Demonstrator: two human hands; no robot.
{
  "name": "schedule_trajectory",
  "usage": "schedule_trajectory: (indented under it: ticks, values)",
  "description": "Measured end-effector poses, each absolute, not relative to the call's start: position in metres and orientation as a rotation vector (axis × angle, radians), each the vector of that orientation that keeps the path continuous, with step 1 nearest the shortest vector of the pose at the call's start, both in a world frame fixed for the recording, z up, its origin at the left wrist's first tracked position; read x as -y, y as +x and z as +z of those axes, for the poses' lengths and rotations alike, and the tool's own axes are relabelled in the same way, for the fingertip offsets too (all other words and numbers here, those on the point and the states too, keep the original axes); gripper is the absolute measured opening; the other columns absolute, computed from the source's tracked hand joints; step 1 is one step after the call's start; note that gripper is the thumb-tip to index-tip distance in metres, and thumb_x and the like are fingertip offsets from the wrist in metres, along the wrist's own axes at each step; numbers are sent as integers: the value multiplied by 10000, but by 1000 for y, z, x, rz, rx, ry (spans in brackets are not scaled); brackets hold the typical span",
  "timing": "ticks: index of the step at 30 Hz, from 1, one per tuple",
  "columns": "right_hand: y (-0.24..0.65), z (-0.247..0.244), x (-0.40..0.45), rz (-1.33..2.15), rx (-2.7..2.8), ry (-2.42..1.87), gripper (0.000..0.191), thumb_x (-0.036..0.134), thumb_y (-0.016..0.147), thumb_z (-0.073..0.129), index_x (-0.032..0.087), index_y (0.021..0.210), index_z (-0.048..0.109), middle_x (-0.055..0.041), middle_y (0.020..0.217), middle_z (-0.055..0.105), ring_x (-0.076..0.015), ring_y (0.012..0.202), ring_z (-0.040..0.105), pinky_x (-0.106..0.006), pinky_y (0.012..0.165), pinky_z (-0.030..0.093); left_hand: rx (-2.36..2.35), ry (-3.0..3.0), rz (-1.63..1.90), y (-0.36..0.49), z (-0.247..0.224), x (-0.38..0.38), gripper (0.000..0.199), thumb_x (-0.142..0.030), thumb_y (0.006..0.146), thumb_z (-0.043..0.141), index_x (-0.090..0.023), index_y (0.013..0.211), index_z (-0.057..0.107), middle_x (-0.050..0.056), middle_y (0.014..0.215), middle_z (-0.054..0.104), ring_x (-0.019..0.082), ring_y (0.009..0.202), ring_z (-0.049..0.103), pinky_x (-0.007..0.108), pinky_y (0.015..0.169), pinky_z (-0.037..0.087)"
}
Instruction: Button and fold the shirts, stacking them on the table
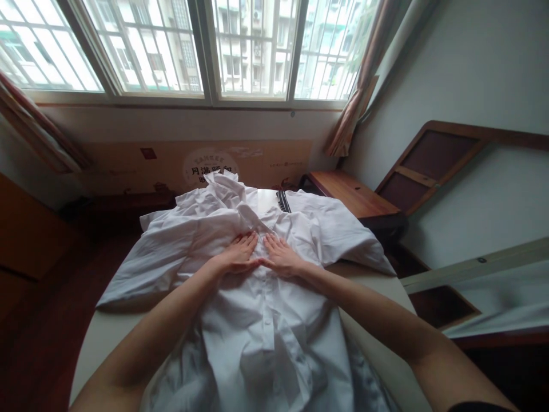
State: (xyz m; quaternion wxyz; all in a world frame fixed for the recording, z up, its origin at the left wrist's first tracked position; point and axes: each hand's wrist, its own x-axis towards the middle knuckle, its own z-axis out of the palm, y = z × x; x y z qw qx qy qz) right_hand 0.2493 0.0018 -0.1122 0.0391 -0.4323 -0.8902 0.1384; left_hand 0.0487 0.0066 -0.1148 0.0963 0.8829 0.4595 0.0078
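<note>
A white button-up shirt lies spread over a pale round table, its front and button line facing up and its sleeves out to both sides. The cloth is wrinkled. My left hand rests flat on the upper front, left of the buttons, fingers stretched out. My right hand lies flat just right of it, fingers spread, the two thumbs meeting. Beyond the hands, more bunched white cloth and a black-and-white striped piece lie near the table's far edge.
A wooden bench stands behind the table on the right, by a wooden chair-like frame near the wall. A printed box panel is under the barred windows. Curtains hang at both sides.
</note>
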Motion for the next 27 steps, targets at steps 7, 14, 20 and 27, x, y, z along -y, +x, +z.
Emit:
schedule_trajectory:
  ticks: [7,14,20,27]
  values:
    - [243,-89,-6,387,2262,-1634,384,416,882,487,122,1089,622,-142,1121,637,-238,1063,578,-317,921,411,-1660,2312,460,54,-97,-10,330,-247,834,505,-144,1105,662,112,1176,640,213,1108,569,274,966,403]
    - [217,-83,-3,166,2265,-1905,256,288,826,528,119,974,650,-167,1019,659,-270,968,608,-329,806,435,-2099,1959,469,80,-90,-2,207,-325,796,577,-202,880,722,97,989,701,232,920,633,305,800,438]
    - [226,-90,-18,489,2013,-1813,193,240,813,524,161,809,700,-80,846,710,-208,828,638,-275,731,422,-2121,1875,511,87,-96,-2,186,-327,798,582,-225,847,729,89,958,717,229,928,630,304,800,407]
    - [223,-102,-28,836,1711,-1516,156,253,728,584,144,722,695,-20,685,675,-155,677,601,-242,627,425,-1981,1732,739,79,-98,-9,192,-329,789,591,-205,857,721,75,907,724,209,845,644,273,726,419]
